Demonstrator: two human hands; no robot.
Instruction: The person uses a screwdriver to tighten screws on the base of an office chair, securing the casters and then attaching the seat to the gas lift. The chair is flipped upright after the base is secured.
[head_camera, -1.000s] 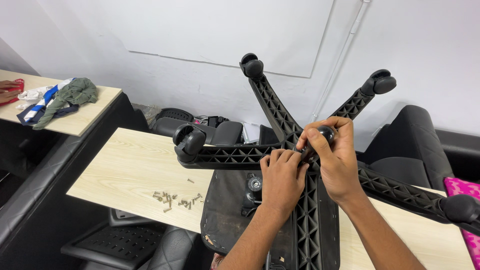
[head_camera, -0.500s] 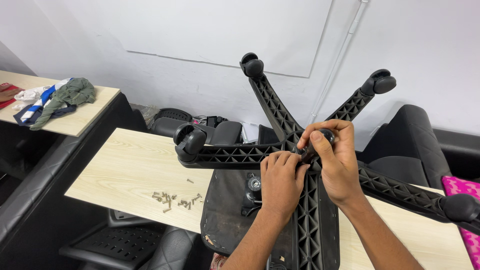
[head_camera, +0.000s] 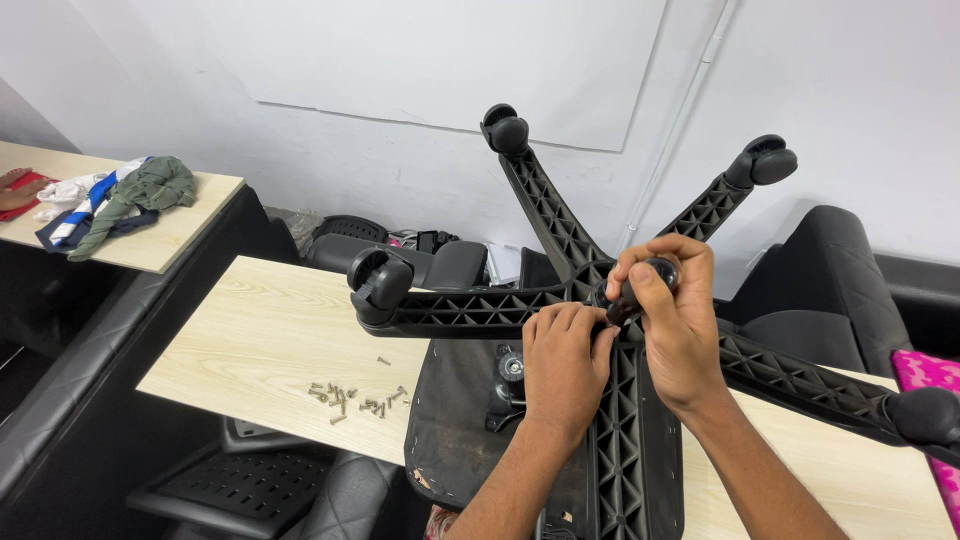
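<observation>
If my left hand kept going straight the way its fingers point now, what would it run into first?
Nearly nothing to cross: the left hand points up and away, its fingertips already at the hub of the black chair base, beside the dark knob gripped by the right hand. Depth is unclear, but the hub comes first.

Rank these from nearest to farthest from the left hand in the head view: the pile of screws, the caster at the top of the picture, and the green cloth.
From the left hand:
1. Pile of screws, to its left on the wooden tabletop.
2. Caster, above it, at the end of an upturned chair leg.
3. Green cloth, far left on the other table.
</observation>
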